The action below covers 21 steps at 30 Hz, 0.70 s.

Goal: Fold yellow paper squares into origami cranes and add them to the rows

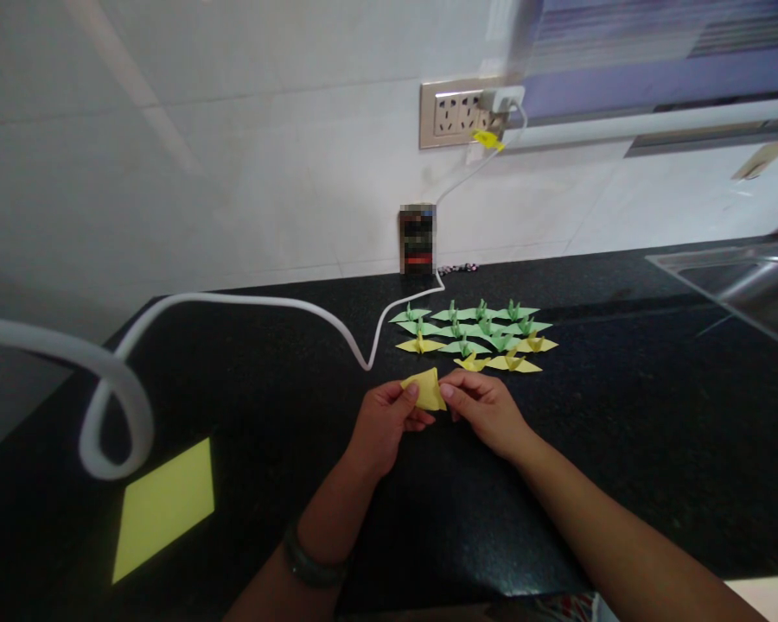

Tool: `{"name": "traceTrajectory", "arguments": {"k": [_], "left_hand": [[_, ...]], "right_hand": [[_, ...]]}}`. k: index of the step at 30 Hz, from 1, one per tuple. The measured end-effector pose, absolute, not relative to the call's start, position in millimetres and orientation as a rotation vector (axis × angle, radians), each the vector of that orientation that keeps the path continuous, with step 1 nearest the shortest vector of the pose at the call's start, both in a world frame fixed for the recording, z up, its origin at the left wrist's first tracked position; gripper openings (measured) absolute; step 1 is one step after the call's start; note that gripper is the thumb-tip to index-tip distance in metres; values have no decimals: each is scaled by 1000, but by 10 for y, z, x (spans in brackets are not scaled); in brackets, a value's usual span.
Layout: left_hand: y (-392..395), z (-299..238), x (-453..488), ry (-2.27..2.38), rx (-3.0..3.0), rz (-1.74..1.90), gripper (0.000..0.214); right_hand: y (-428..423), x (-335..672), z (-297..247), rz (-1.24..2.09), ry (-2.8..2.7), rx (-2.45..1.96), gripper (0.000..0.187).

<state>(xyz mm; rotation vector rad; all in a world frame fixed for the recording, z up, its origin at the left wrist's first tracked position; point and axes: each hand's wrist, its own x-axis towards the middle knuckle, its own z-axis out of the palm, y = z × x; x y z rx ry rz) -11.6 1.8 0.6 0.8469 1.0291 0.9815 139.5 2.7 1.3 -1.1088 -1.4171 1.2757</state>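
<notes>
A folded yellow paper piece point(426, 388) is held just above the black countertop point(622, 415), between both hands. My left hand point(387, 422) pinches its left edge with thumb and fingers closed. My right hand point(483, 406) pinches the right edge, fingers curled. Just beyond them several finished paper cranes point(473, 337), green and yellow, lie in rows on the counter.
A flat yellow paper square point(163, 505) lies at the near left. A thick white cable point(233, 304) loops across the counter up to a wall socket point(457, 112). A small dark box point(417, 239) leans on the wall. A sink point(739, 281) is at the far right.
</notes>
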Motion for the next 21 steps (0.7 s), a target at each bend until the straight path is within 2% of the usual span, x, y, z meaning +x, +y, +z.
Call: {"name": "traceTrajectory", "arguments": {"k": [21], "left_hand": [[28,-10,-103,1002,813,1004,35]], "right_hand": [[11,1399,9,1287,-1487,-1073,22]]}}
